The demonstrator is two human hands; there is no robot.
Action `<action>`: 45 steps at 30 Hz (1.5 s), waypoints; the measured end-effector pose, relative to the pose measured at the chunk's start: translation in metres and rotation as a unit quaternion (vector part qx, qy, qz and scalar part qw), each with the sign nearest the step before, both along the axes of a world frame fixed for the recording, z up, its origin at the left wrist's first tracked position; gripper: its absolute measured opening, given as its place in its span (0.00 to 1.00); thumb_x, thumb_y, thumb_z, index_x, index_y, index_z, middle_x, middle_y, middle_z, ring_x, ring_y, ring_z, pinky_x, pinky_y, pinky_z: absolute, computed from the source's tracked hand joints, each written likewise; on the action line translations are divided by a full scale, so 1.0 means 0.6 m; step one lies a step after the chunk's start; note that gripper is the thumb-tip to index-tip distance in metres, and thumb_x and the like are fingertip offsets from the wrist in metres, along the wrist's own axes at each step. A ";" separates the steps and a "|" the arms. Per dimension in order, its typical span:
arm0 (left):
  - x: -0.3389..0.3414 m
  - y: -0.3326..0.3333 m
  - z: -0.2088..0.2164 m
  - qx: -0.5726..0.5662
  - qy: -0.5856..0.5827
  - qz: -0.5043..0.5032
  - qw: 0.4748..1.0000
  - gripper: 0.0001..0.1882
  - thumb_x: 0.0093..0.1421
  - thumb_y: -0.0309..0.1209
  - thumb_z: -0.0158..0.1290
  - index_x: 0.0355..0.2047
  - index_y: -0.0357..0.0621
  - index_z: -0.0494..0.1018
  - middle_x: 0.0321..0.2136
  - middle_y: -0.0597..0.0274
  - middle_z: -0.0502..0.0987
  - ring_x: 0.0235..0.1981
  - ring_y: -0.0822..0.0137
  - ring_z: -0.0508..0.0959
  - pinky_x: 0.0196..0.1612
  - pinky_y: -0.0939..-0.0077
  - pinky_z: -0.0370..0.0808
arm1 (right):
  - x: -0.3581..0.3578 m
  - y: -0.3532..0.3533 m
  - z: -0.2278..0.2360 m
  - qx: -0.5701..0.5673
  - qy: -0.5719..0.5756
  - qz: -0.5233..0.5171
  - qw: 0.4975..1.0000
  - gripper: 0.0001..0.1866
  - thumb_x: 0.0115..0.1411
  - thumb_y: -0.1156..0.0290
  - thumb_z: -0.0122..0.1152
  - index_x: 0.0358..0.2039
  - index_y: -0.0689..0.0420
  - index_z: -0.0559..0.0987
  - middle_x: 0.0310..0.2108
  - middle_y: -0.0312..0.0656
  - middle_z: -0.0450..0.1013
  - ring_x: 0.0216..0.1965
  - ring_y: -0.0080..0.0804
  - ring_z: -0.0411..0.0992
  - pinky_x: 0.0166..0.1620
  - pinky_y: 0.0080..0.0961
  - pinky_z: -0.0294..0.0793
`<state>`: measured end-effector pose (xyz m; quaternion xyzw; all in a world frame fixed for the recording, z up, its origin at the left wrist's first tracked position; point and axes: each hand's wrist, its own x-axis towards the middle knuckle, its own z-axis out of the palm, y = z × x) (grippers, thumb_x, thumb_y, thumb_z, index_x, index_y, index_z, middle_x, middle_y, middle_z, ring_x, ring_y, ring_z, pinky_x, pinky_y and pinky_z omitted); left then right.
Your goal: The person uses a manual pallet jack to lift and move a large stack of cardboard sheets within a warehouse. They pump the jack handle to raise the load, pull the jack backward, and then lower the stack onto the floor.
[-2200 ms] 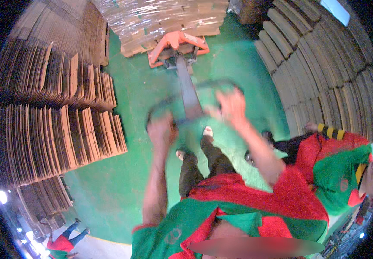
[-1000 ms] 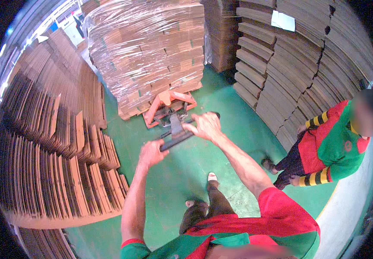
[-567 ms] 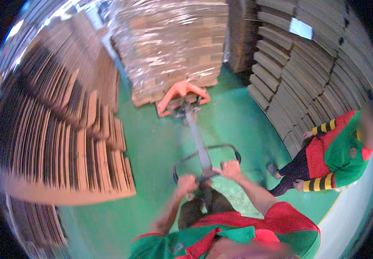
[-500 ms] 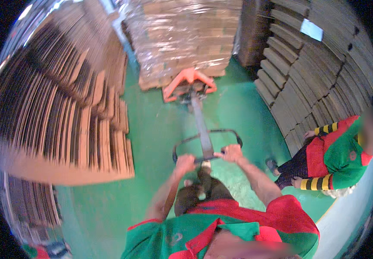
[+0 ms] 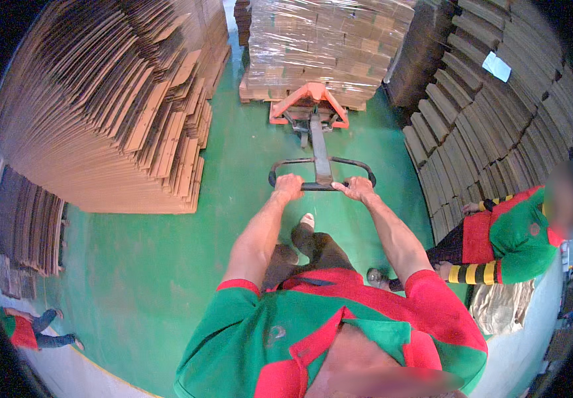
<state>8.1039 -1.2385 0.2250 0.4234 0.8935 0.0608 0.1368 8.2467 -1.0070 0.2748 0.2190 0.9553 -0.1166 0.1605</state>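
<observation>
Both my arms stretch forward to the looped black handle (image 5: 291,161) of an orange pallet jack (image 5: 313,93). My left hand (image 5: 290,187) is wrapped round the left part of the handle's near bar. Closed on its right part is my right hand (image 5: 357,188), its thumb pointing in toward the grey shaft (image 5: 320,146). The shaft runs forward from the handle to the jack's orange frame. Beyond the frame stands a tall load of film-wrapped cartons (image 5: 326,50) on a pallet (image 5: 253,93); the jack's forks are hidden beneath it.
Tall stacks of flat cardboard (image 5: 134,152) stand on the left, and more cardboard stacks (image 5: 459,146) line the right. A person in a green and red shirt (image 5: 515,229) stands close on my right. Another person (image 5: 27,331) is far off at lower left. The floor (image 5: 233,159) is green.
My arms reach farther forward, still gripping the handle. In the view, the jack and wrapped load have shifted up and right. The left stacks sit higher, and the person on the right appears slightly lower.
</observation>
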 end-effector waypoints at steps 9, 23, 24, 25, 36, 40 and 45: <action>0.070 -0.036 0.014 0.017 0.019 0.008 1.000 0.19 0.53 0.47 0.64 0.44 0.58 0.81 0.40 0.57 0.83 0.46 0.51 0.82 0.50 0.54 0.78 | 0.066 -0.039 0.016 -0.001 0.022 -0.002 1.000 0.49 0.51 0.18 0.45 0.46 0.54 0.84 0.41 0.53 0.81 0.48 0.50 0.78 0.53 0.46 0.74; 0.200 -0.149 0.014 0.019 0.021 0.002 1.000 0.17 0.53 0.45 0.64 0.42 0.57 0.81 0.39 0.54 0.83 0.44 0.51 0.82 0.49 0.54 0.79 | 0.206 -0.153 -0.005 0.021 0.089 0.021 0.996 0.55 0.49 0.14 0.40 0.34 0.62 0.85 0.36 0.57 0.81 0.42 0.55 0.80 0.47 0.49 0.78; 0.214 -0.157 0.018 0.019 0.030 0.002 0.999 0.17 0.53 0.45 0.64 0.42 0.57 0.81 0.39 0.54 0.83 0.44 0.51 0.82 0.49 0.54 0.79 | 0.220 -0.159 -0.008 0.022 0.095 0.020 0.995 0.55 0.49 0.15 0.40 0.33 0.62 0.85 0.35 0.57 0.81 0.42 0.55 0.80 0.47 0.49 0.78; 0.230 -0.165 0.020 0.020 0.035 0.001 0.999 0.17 0.53 0.46 0.64 0.42 0.58 0.81 0.39 0.54 0.83 0.44 0.51 0.82 0.49 0.54 0.79 | 0.235 -0.165 -0.011 0.025 0.098 0.011 0.995 0.55 0.49 0.15 0.40 0.32 0.62 0.85 0.35 0.57 0.81 0.41 0.54 0.80 0.47 0.49 0.78; 0.427 -0.240 0.075 0.030 0.009 -0.011 0.999 0.17 0.53 0.43 0.64 0.41 0.54 0.81 0.37 0.52 0.83 0.44 0.49 0.82 0.48 0.52 0.78 | 0.434 -0.227 0.044 0.038 0.107 0.050 0.992 0.54 0.51 0.16 0.39 0.32 0.62 0.85 0.33 0.59 0.80 0.39 0.55 0.80 0.45 0.48 0.78; 0.494 -0.259 0.128 0.028 0.009 -0.023 0.999 0.19 0.52 0.44 0.65 0.42 0.51 0.81 0.38 0.50 0.83 0.44 0.48 0.82 0.49 0.52 0.78 | 0.502 -0.235 0.107 0.030 0.108 0.091 0.989 0.53 0.53 0.17 0.39 0.32 0.62 0.85 0.34 0.60 0.80 0.39 0.57 0.79 0.44 0.49 0.78; 0.488 -0.253 0.273 0.045 0.073 -0.118 0.989 0.22 0.52 0.46 0.65 0.43 0.48 0.80 0.38 0.49 0.83 0.44 0.46 0.81 0.50 0.53 0.78 | 0.524 -0.230 0.286 0.091 0.089 0.106 0.986 0.54 0.52 0.15 0.35 0.42 0.57 0.85 0.44 0.60 0.78 0.48 0.55 0.77 0.52 0.47 0.77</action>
